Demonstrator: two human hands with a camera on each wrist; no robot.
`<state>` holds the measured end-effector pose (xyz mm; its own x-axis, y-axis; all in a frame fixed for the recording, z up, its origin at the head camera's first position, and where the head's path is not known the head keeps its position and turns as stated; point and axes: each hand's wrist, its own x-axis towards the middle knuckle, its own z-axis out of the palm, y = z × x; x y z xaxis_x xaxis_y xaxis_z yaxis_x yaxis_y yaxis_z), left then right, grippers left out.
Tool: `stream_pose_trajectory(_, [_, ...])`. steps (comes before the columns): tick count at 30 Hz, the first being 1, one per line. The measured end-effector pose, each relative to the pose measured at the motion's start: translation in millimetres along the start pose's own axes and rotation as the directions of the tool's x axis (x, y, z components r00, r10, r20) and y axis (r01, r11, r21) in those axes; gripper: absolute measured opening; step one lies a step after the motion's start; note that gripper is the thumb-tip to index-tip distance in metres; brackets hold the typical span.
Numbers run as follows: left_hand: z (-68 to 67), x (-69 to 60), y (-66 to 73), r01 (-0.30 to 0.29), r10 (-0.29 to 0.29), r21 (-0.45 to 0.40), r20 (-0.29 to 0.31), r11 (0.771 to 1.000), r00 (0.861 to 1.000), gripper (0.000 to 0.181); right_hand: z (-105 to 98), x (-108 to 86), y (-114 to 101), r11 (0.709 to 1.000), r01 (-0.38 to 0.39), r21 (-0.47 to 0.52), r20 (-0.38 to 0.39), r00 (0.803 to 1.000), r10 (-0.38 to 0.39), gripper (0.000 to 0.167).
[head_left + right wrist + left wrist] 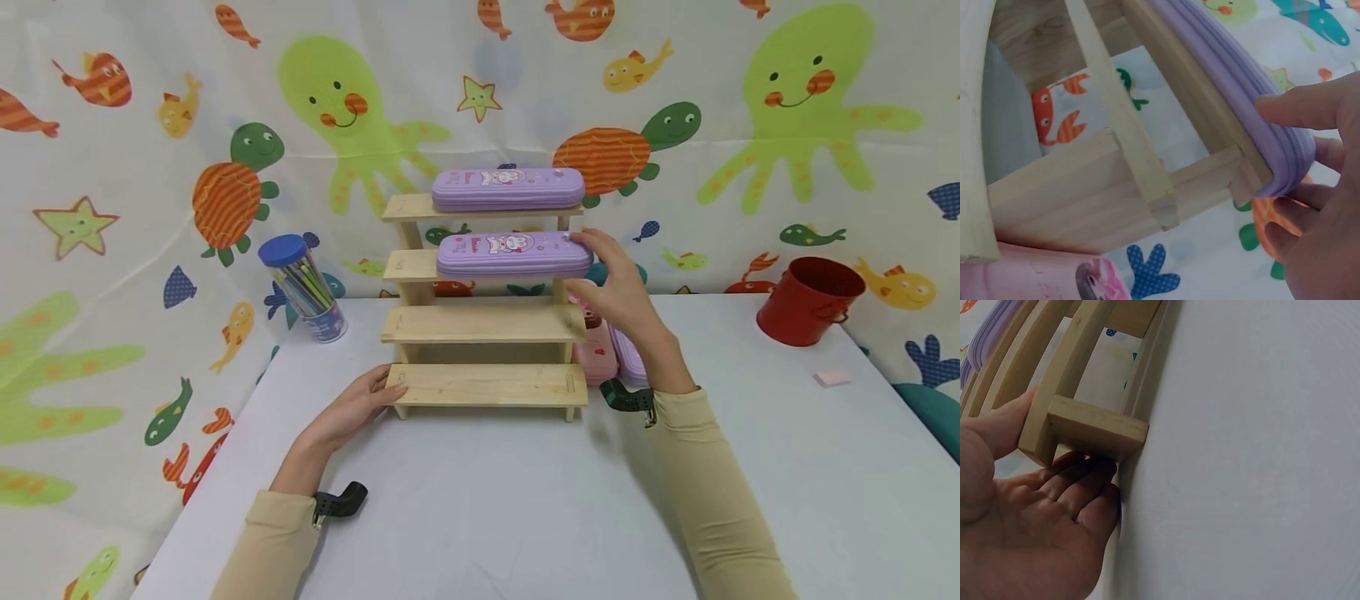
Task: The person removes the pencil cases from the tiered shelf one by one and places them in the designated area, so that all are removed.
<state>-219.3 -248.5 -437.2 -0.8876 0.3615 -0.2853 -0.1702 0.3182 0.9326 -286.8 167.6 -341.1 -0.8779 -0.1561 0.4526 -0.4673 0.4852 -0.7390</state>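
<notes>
A wooden rack point(483, 323) with four stepped shelves stands on the white table. My left hand point(352, 412) grips the left end of its lowest shelf, thumb on top and fingers underneath, as the left wrist view shows at the shelf end point(1094, 425). A purple case point(514, 255) lies on the second shelf from the top, reaching slightly past its right end. Thumb and fingers of my right hand point(618, 287) hold that case's right end; in the right wrist view the hand point(1325, 181) is around the purple case point(1235, 94). Another purple case point(507, 190) lies on the top shelf.
Behind the rack's right side, a pink case point(597, 354) and a purple case point(630, 357) are on the table. A blue-lidded jar of pens point(303, 287) stands at the back left. At right are a red bucket point(810, 302) and a small pink block point(832, 377).
</notes>
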Motion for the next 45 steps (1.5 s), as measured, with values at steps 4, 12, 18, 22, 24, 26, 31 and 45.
stream_pose_trajectory(4, [0.6, 1.1, 0.2, 0.017, -0.017, 0.011, -0.005, 1.000, 1.000, 0.079, 4, -1.3, 3, 1.000, 0.009, -0.015, -0.007, 1.000, -0.009, 0.061])
stream_pose_trajectory(12, [-0.1, 0.6, 0.3, 0.007, -0.007, -0.002, -0.002, 1.000, 1.000, 0.079, 6, -3.4, -4, 0.999, 0.014, -0.031, 0.019, 1.000, -0.014, 0.064])
stream_pose_trajectory(18, [0.5, 3.7, -0.1, 0.011, -0.011, 0.003, 0.006, 1.000, 1.000, 0.080, 7, -7.7, -10, 0.997, -0.064, -0.034, 0.033, 0.997, 0.065, 0.060])
stream_pose_trajectory(22, [-0.9, 3.5, -0.2, 0.025, -0.025, 0.012, -0.004, 1.000, 1.000, 0.081, 8, -8.9, -14, 0.998, -0.041, -0.047, 0.015, 0.999, 0.041, 0.056])
stream_pose_trajectory(24, [-2.0, 2.5, 0.3, 0.032, -0.031, 0.011, -0.015, 0.999, 0.999, 0.081, 9, -9.1, -16, 0.998, -0.024, -0.051, 0.009, 1.000, 0.024, 0.054])
stream_pose_trajectory(26, [-2.6, 1.9, 0.9, 0.034, -0.033, 0.010, -0.013, 0.999, 0.999, 0.082, 8, -9.9, -19, 0.998, -0.006, -0.060, 0.007, 1.000, 0.007, 0.054])
stream_pose_trajectory(31, [-1.9, 3.1, 1.7, 0.026, -0.026, 0.015, 0.006, 1.000, 1.000, 0.084, 2, -14.4, -25, 0.993, 0.029, -0.113, 0.022, 0.999, -0.027, 0.054])
stream_pose_trajectory(45, [-1.9, 3.0, 0.6, 0.015, -0.015, 0.030, 0.003, 0.999, 1.000, 0.082, -7, -28.3, -41, 0.958, 0.014, -0.285, 0.121, 0.992, 0.021, 0.060])
